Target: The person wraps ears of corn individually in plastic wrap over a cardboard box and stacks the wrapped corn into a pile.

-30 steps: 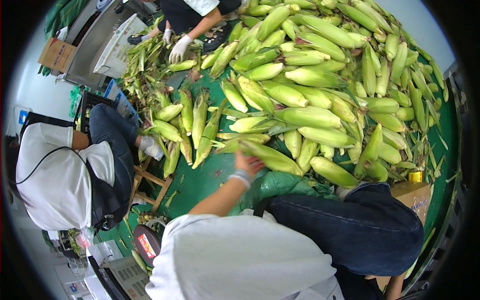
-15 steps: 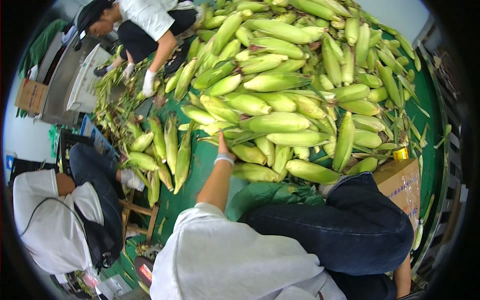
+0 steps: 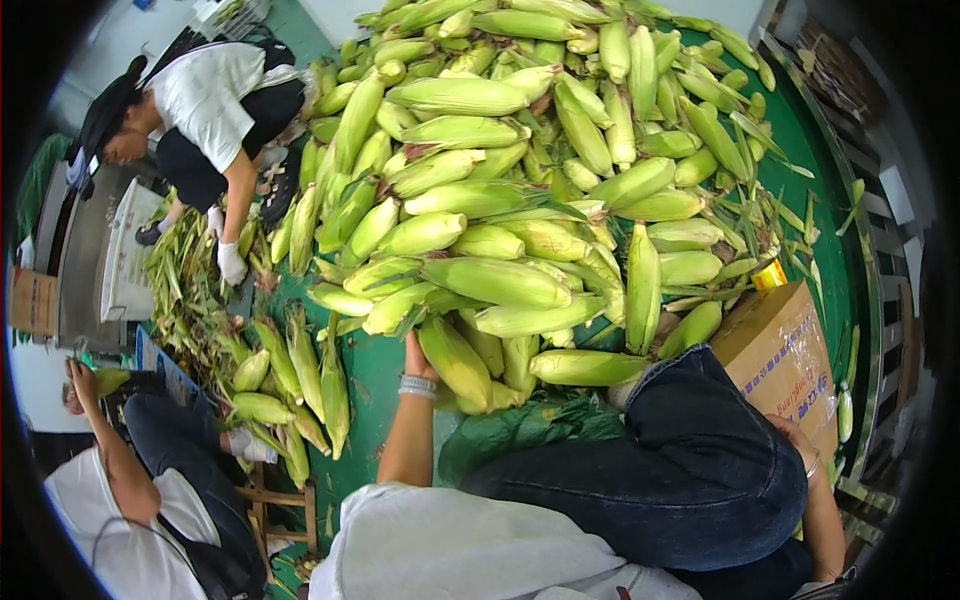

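My left hand (image 3: 418,362) is at the near left edge of a big heap of green corn in husks (image 3: 500,200). It grips a green ear of corn (image 3: 453,362), which slants across it and hides most of the fingers. A grey band circles that wrist. My right hand (image 3: 795,440) is down at the right, beside my knee (image 3: 735,440) and next to a cardboard box (image 3: 775,350). Its fingers are partly hidden, so what they do cannot be made out.
A crouching co-worker (image 3: 215,110) in white gloves handles husks (image 3: 190,270) at the left. Another person (image 3: 120,490) sits nearer, raising an ear of corn. Several ears (image 3: 300,370) lie apart on the green floor (image 3: 380,380). Dark green sacking (image 3: 530,430) lies before my leg.
My left hand has drawn back toward me and now holds an ear. My right hand has come into view by the box. The seated person has lifted an arm. The whole view has shifted.
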The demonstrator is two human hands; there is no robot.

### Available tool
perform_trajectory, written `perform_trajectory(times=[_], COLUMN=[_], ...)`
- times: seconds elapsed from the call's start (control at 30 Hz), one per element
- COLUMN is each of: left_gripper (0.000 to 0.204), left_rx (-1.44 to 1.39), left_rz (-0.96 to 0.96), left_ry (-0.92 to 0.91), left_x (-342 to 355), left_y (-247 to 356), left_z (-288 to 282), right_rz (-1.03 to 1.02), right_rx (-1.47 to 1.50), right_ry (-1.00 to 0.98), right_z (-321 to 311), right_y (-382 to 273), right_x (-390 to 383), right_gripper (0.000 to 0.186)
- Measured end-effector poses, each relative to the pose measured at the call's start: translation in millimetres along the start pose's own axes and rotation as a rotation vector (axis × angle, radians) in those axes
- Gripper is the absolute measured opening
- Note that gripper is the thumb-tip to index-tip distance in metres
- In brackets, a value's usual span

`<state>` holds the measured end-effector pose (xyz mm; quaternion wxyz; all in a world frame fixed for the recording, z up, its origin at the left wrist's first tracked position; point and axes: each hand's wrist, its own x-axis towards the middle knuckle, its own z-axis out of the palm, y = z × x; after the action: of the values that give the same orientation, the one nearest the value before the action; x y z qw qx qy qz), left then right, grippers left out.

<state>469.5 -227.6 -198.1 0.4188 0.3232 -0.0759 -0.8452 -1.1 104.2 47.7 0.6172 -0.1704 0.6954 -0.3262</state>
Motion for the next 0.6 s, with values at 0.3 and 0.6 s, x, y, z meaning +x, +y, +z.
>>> perform_trajectory(times=[0.3, 0.6], left_gripper=[0.074, 0.071], left_rx=[0.369, 0.583], left_rz=[0.284, 0.446], left_ry=[0.392, -0.045], left_x=[31.5, 80.0], left_y=[-75.0, -154.2], left_z=[130.5, 318.7], right_rz=[-0.050, -0.214], right_rx=[-0.013, -0.161], right_ry=[-0.064, -0.138], right_z=[-0.6, 1.4], right_y=[-1.3, 20.9], right_x=[12.0, -15.5], right_gripper=[0.029, 0.051])
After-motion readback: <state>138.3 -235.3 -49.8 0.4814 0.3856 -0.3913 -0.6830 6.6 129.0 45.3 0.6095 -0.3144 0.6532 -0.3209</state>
